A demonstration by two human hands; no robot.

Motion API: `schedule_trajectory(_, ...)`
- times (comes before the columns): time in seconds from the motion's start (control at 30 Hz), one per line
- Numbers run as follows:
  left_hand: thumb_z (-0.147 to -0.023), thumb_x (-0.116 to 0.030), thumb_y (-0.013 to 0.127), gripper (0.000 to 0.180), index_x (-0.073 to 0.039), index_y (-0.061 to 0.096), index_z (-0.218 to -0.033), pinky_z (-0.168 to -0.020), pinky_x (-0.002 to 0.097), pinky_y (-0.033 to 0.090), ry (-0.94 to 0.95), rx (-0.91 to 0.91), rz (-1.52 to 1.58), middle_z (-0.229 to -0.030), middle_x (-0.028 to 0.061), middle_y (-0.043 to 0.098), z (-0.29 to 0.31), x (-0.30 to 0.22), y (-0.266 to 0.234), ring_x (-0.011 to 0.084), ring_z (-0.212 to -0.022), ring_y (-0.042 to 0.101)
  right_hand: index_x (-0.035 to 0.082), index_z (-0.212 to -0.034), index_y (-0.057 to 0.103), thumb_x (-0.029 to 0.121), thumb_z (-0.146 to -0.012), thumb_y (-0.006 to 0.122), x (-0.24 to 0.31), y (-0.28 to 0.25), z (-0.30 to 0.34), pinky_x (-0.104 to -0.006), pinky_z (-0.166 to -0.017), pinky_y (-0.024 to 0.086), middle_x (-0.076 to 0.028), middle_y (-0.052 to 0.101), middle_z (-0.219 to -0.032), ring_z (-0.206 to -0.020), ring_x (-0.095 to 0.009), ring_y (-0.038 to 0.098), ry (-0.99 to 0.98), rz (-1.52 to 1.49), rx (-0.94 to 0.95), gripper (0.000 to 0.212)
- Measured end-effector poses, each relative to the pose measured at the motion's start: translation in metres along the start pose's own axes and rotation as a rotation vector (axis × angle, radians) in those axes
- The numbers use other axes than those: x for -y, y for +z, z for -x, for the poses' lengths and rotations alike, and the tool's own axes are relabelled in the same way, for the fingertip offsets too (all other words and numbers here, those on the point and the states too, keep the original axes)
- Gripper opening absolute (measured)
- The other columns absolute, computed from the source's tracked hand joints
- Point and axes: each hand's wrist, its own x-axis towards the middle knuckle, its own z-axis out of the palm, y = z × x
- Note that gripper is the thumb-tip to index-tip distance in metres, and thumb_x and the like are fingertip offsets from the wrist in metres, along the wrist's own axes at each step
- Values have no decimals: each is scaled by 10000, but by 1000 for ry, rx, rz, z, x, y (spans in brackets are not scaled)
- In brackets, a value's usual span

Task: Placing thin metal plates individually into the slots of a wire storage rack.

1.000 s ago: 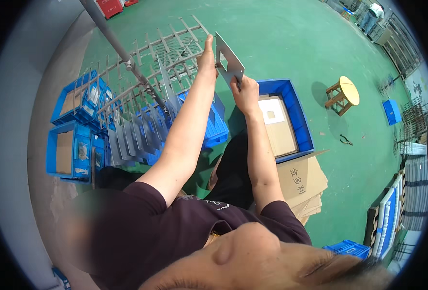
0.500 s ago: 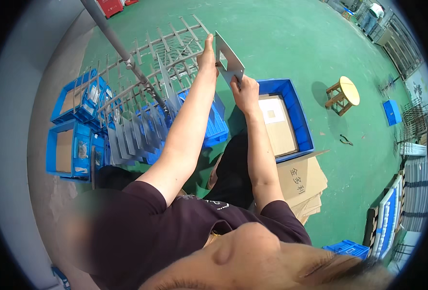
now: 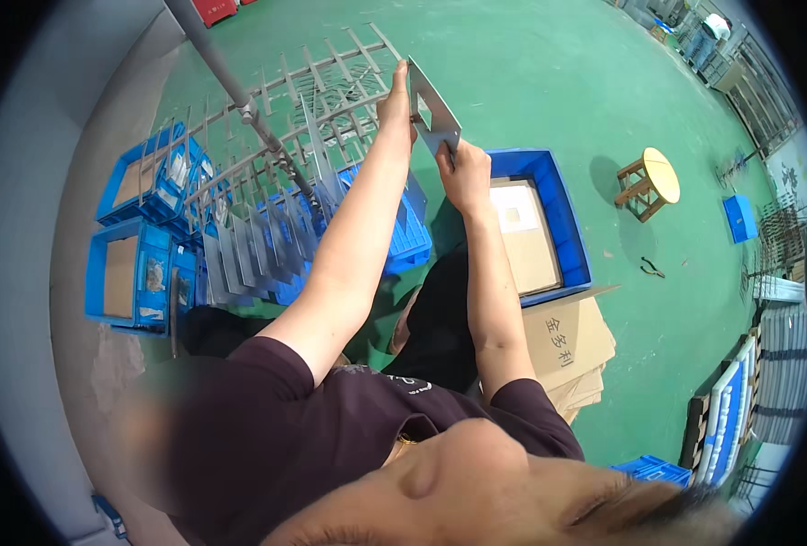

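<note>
In front of me I hold up a thin grey metal plate [image 3: 437, 107] with a square cut-out, seen at a steep slant. My left hand [image 3: 396, 114] grips its left side, thumb pointing up and the other fingers mostly hidden by the plate. At the lower right corner, my right hand [image 3: 466, 180] is closed on the edge. Left of my left forearm stands a metal hanging rack [image 3: 315, 68], with several similar grey plates [image 3: 256, 246] hanging in a row at its near side. Right of my right forearm, a blue bin [image 3: 567, 218] contains cardboard and a pale sheet with a square hole.
Flattened cardboard [image 3: 572, 341] lies beside the bin. Blue crates [image 3: 116, 284] stand at the left, near a grey pole [image 3: 212, 59]. On the green floor at right are a wooden stool [image 3: 658, 176] and pliers [image 3: 652, 267]. Another person [image 3: 708, 41] stands far right.
The plate has turned slightly more edge-on, and its cut-out looks narrower. Both hands keep their grip in nearly the same place. The surroundings have shifted a little in the view.
</note>
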Motion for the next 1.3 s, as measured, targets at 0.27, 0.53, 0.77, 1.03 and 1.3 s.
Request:
schedule_trajectory(0.27, -699, -671, 592, 699, -1, 621, -895, -585, 311, 478, 51, 31, 106, -819, 114, 602, 14, 0, 1, 181, -724, 591, 38, -860, 617, 164, -732, 623, 8, -7, 1, -339, -521, 435, -134, 614, -665, -572, -287, 586, 80, -8, 11, 179)
schedule_trajectory(0.53, -704, -718, 548, 736, -21, 620, -929, -603, 284, 490, 4, 65, 129, -827, 96, 613, 4, 6, -7, 173, -719, 610, 131, -1079, 638, 178, -705, 658, 13, -9, 3, -288, -547, 466, -83, 676, -766, -671, -185, 656, 81, -86, -85, 378)
schedule_trajectory(0.77, -678, -757, 504, 809, -37, 535, -1044, -677, 349, 419, 34, 105, 92, -945, 137, 536, 5, 10, -10, 229, -812, 540, 119, -1069, 639, 164, -701, 657, 7, -13, 7, -280, -539, 464, -88, 670, -746, -641, -189, 645, 124, -44, 22, 371)
schedule_trajectory(1.03, -713, -709, 550, 720, -28, 620, -938, -588, 277, 474, 29, 37, 85, -833, 82, 617, 8, 11, -11, 174, -710, 598, 91, -1058, 639, 104, -695, 635, 9, -16, 7, -266, -583, 476, -71, 678, -802, -665, -193, 638, 196, -65, 84, 364)
schedule_trajectory(1.3, -553, -898, 415, 1232, -29, 220, -1405, -930, 577, 242, 2, 202, -32, -1317, 307, 278, 13, 7, -11, 415, -1165, 324, 52, -1110, 599, 44, -680, 631, 11, -17, 1, -272, -663, 491, -67, 677, -885, -735, -180, 642, 43, -197, -243, 431)
